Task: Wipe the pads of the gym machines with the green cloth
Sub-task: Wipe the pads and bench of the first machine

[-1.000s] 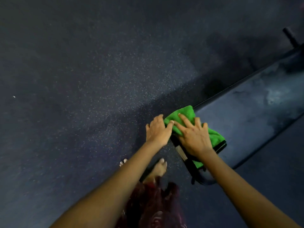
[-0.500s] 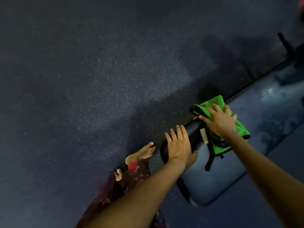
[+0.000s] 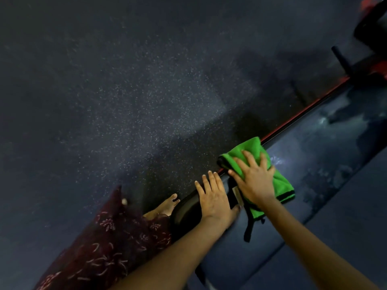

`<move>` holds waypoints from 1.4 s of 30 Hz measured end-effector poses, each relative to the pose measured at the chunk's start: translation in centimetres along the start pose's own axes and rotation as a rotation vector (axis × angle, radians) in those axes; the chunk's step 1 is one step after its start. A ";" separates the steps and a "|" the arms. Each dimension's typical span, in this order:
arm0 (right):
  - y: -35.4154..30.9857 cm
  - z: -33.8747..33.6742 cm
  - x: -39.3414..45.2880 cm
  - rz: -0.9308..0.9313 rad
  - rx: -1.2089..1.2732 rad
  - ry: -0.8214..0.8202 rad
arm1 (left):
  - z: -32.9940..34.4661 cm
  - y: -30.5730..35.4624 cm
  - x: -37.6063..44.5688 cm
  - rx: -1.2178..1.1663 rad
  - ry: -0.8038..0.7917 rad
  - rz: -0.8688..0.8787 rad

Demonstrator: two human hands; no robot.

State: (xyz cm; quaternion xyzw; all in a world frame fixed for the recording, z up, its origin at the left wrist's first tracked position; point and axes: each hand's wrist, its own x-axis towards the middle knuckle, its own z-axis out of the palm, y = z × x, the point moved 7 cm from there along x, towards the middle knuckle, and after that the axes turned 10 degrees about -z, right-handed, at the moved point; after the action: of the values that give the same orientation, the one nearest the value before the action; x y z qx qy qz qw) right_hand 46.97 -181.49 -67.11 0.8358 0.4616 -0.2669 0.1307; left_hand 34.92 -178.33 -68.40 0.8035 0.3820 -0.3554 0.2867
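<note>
Item: folded bright-green microfibre cloth with black-bound edge (image 3: 280, 183). It lies on the near end of a long dark-blue padded vinyl bench pad (image 3: 326, 164), one corner lapping over the pad's far edge. The pile is soft and fluffy; a narrow black strap or loop hangs from its lower side across the pad.

My right hand (image 3: 254, 181) lies flat on top of the cloth, fingers straight and spread, pressing it onto the pad.

My left hand (image 3: 213, 197) rests just beside it on the pad's rounded near corner, fingers straight and close together over the edge, thumb on the top surface, holding nothing.

Pad: smooth, slightly glossy upholstery with pale cloudy smears and reflections toward the far end; edges rounded, a thin red line of piping or frame (image 3: 303, 114) running along the far side. A small pale tag shows between my two hands; its detail is too blurred to tell.

Surroundings: dark speckled rubber gym floor (image 3: 125, 101), matte and grainy, with fine light flecks. At the upper right, black and red machine parts (image 3: 368, 38), including a short black cylindrical peg, blurred. Below left, my dark maroon garment with pale leaf embroidery (image 3: 109, 243), and one bare foot (image 3: 165, 206) on the floor just beside the pad's end. Lighting is dim throughout.
</note>
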 end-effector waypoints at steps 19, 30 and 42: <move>14.1 -3.6 4.5 0.207 0.038 -0.027 | -3.4 10.8 6.1 0.194 -0.158 0.223; 19.7 -6.0 8.3 0.271 0.064 -0.022 | -4.4 11.6 8.6 0.397 -0.266 0.439; 24.8 -7.1 11.3 0.390 0.091 -0.014 | -5.9 15.4 11.0 0.403 -0.354 0.497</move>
State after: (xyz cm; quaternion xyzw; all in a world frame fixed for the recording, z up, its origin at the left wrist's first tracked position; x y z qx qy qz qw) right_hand 74.98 -183.68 -68.36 0.9125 0.2776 -0.2630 0.1453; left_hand 54.58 -177.91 -70.75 0.8381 0.0417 -0.4767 0.2619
